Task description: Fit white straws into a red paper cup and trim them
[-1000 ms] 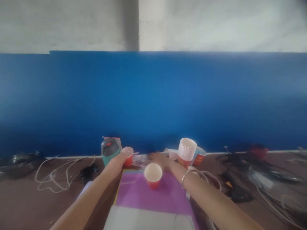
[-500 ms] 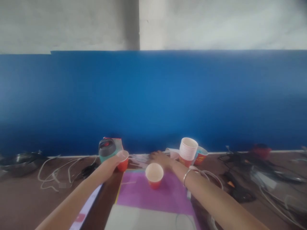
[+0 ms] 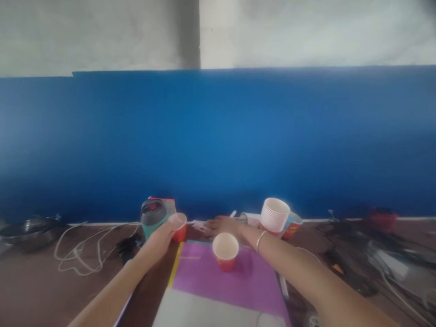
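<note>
My left hand is closed round the side of a red paper cup with a white inside, which stands upright beside a teal tumbler with a dark lid. Stretched forward, my right hand lies palm down over several thin white sticks near the blue partition, its fingers pointing left. Their tips are blurred. A second red paper cup stands upright on a purple folder, just nearer than my right hand. Right of that hand stands a stack of white-rimmed paper cups.
A blue-and-red cup stands behind the stack. White cables and a black cable bundle lie at left. More cables and a white box are at right. A blue partition borders the table's back.
My right hand has moved left across the white sticks, its fingers now stretched leftward. My left hand stays on its cup. The view has shifted slightly.
</note>
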### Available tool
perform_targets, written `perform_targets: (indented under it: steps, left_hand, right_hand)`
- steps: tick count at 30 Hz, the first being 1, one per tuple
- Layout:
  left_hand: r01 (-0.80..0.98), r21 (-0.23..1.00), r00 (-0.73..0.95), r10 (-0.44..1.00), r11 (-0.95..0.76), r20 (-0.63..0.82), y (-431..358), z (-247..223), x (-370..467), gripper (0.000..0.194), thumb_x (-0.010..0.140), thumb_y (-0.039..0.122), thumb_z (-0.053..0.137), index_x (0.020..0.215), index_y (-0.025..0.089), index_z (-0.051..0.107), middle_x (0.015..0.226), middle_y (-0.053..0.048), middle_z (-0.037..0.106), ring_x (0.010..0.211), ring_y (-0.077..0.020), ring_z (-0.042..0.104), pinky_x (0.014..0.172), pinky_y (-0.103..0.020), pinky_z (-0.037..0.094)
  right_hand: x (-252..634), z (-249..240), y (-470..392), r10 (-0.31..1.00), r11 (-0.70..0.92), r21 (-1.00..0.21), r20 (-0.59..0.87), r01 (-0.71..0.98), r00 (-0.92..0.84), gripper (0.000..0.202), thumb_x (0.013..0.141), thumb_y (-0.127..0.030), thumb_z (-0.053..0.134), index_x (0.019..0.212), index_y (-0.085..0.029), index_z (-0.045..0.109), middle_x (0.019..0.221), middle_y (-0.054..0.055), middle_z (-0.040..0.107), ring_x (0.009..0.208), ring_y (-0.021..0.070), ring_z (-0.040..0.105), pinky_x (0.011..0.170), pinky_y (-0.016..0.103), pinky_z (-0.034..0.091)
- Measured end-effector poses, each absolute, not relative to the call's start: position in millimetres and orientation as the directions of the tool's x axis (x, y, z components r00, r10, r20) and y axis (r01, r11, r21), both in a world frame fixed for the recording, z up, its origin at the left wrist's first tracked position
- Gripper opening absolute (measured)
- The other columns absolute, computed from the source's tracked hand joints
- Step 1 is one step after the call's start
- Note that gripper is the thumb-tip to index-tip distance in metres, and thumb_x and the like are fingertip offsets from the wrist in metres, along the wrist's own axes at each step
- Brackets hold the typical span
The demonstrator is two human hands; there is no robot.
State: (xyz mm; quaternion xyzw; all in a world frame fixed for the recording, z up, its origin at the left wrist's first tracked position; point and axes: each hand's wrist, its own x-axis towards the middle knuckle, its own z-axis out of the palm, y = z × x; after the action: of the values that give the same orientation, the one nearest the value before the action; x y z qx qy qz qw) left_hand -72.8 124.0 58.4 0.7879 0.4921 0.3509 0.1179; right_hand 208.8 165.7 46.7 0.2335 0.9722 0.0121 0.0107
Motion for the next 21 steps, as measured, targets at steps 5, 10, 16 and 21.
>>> perform_targets:
  steps: [5, 10, 16, 21]
  left_hand:
    - [0.727, 0.403, 0.387, 0.817, -0.556, 0.428, 127, 46, -81, 0.029, 0.087, 0.026, 0.035, 0.103, 0.021, 0.059, 0.101, -0.007, 0.062, 0.101, -0.0213, 0.058, 0.09, -0.035, 0.045]
    - [0.85, 0.226, 0.309, 0.797, -0.477, 0.519, 116, 34, -73, 0.038, 0.085, 0.023, 0.04, 0.122, 0.019, 0.043, 0.124, -0.012, 0.047, 0.1, -0.0232, 0.059, 0.074, -0.031, 0.052]
    - [0.79, 0.176, 0.432, 0.737, -0.588, 0.52, 91, 13, -45, 0.028, 0.087, 0.022, 0.038, 0.103, 0.016, 0.059, 0.109, -0.013, 0.061, 0.105, -0.0242, 0.056, 0.093, -0.038, 0.045]
    - [0.702, 0.181, 0.617, 0.715, -0.689, 0.329, 75, -10, -22, 0.045, 0.086, 0.033, 0.043, 0.129, 0.022, 0.047, 0.133, -0.01, 0.05, 0.123, -0.028, 0.044, 0.103, -0.048, 0.034]
  right_hand:
    - [215, 46, 164, 0.432, 0.902, 0.03, -0.016, 0.432, -0.902, 0.042, 0.091, -0.025, 0.042, 0.133, -0.024, 0.04, 0.14, 0.009, 0.04, 0.131, 0.0209, 0.031, 0.104, 0.039, 0.026]
    - [214, 46, 160, 0.478, 0.876, 0.046, 0.03, 0.479, -0.878, 0.045, 0.092, -0.031, 0.041, 0.136, -0.026, 0.034, 0.143, 0.01, 0.034, 0.134, 0.0249, 0.024, 0.105, 0.043, 0.025]
    - [219, 50, 156, 0.637, 0.765, -0.042, 0.198, 0.643, -0.745, 0.036, 0.092, -0.026, 0.039, 0.125, -0.017, 0.05, 0.132, 0.011, 0.049, 0.127, 0.0197, 0.037, 0.104, 0.036, 0.031]
    - [239, 83, 128, 0.771, 0.602, -0.113, 0.338, 0.79, -0.539, 0.039, 0.092, -0.018, 0.03, 0.128, -0.015, 0.045, 0.128, 0.011, 0.052, 0.119, 0.019, 0.045, 0.1, 0.037, 0.036]
